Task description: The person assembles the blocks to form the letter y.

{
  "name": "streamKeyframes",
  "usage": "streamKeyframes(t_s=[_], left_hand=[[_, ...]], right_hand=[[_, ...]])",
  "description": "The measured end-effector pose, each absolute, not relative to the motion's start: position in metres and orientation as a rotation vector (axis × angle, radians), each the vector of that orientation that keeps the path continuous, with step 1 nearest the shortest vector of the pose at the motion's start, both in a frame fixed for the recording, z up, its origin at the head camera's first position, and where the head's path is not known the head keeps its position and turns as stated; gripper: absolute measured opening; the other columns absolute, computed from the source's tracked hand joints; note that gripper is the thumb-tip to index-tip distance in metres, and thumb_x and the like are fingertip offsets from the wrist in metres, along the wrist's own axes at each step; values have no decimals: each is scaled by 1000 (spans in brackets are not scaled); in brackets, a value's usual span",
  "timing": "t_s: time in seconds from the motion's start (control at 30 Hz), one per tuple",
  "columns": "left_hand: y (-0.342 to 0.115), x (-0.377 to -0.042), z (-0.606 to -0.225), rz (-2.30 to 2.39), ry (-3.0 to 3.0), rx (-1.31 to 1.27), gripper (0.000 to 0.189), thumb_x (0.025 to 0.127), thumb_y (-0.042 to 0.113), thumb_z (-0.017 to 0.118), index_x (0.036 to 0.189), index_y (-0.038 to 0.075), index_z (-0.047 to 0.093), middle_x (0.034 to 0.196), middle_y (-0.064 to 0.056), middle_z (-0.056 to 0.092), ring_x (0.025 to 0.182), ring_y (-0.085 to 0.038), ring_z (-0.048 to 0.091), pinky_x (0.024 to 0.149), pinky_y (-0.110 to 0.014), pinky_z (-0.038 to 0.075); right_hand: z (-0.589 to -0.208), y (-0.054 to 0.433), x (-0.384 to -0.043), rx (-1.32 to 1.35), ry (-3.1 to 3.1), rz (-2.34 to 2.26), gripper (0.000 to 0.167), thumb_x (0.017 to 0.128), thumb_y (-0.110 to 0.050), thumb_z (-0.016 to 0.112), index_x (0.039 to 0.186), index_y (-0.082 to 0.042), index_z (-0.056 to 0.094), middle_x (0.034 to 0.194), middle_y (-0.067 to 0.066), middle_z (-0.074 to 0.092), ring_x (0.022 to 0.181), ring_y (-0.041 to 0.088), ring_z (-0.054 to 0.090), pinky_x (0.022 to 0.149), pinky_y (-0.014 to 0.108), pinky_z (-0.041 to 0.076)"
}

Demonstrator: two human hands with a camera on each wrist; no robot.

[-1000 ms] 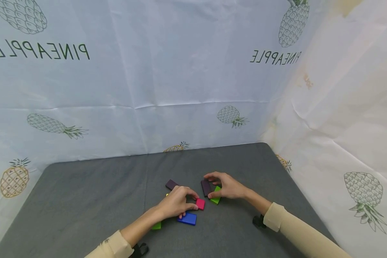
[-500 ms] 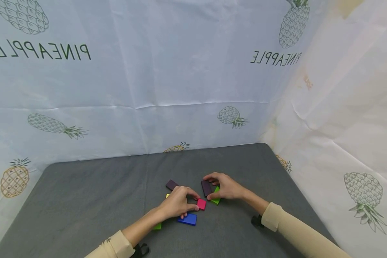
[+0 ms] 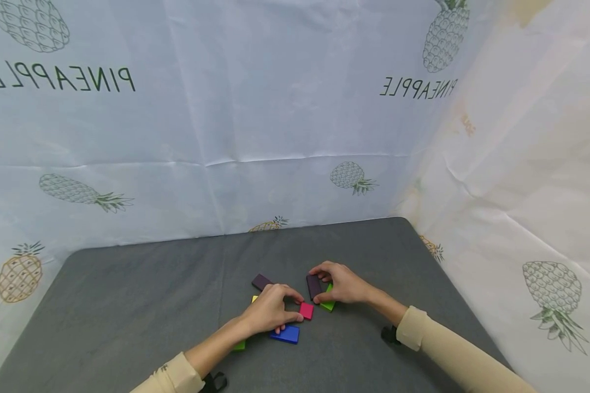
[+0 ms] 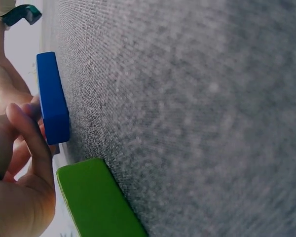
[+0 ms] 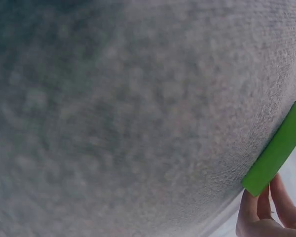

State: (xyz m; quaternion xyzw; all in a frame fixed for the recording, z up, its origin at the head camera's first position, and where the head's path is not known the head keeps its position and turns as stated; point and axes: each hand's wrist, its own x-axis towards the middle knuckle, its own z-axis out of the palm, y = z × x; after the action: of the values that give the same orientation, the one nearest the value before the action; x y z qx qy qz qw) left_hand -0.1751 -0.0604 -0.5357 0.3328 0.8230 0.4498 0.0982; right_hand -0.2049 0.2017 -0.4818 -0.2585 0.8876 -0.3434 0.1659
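Note:
My left hand (image 3: 271, 311) has its thumb and index fingertips at the left side of a small red block (image 3: 306, 311), pinching it low over the table. Under its curled lower fingers lies a blue block (image 3: 286, 334), near the left hand (image 4: 22, 153) in the left wrist view too. My right hand (image 3: 341, 283) spans a dark purple block (image 3: 313, 287), fingers at its far end and thumb at its near end. Beneath that palm sits a green block (image 3: 328, 302), which hides part of the fingers in the right wrist view.
Another dark purple block (image 3: 261, 281) lies beyond the left hand, which mostly covers a yellow block (image 3: 254, 298). Close to the left wrist is a second green block (image 3: 239, 346). The grey table (image 3: 142, 305) meets a pineapple-print cloth (image 3: 275, 109) at its back and right edges.
Both hands stay almost still over the same blocks. The right thumb edges slightly left toward the near end of the dark purple block.

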Motion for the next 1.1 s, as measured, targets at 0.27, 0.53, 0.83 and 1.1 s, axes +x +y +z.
streamKeyframes(t_s=[0.27,0.53,0.83,1.1], left_hand=[[-60,-165,-511,1348,2387,896,30,94,19,87,118,4,81,54,4,68,37,3,56,39,-22,48],[-58,-160,-497,1317,2364,761,30,93,13,87,120,1,79,55,-5,69,38,2,55,41,-23,50],[-59,-158,-496,1342,2348,715,27,95,11,85,119,2,80,55,-7,69,38,1,56,41,-24,51],[-59,-158,-496,1352,2346,696,25,94,12,85,117,2,80,55,-7,69,38,1,56,42,-24,51]], right_hand=[[-480,201,-205,-712,2559,-955,61,88,-26,93,138,-2,69,134,15,70,118,26,70,104,46,61],[-481,202,-206,-717,2568,-972,61,88,-28,92,138,-1,70,132,16,72,114,24,71,101,44,63],[-481,200,-203,-718,2550,-1008,61,89,-31,91,137,0,70,132,17,74,113,25,73,100,43,63],[-481,195,-197,-749,2573,-992,59,89,-32,92,135,1,72,129,17,75,110,24,73,98,42,63]])
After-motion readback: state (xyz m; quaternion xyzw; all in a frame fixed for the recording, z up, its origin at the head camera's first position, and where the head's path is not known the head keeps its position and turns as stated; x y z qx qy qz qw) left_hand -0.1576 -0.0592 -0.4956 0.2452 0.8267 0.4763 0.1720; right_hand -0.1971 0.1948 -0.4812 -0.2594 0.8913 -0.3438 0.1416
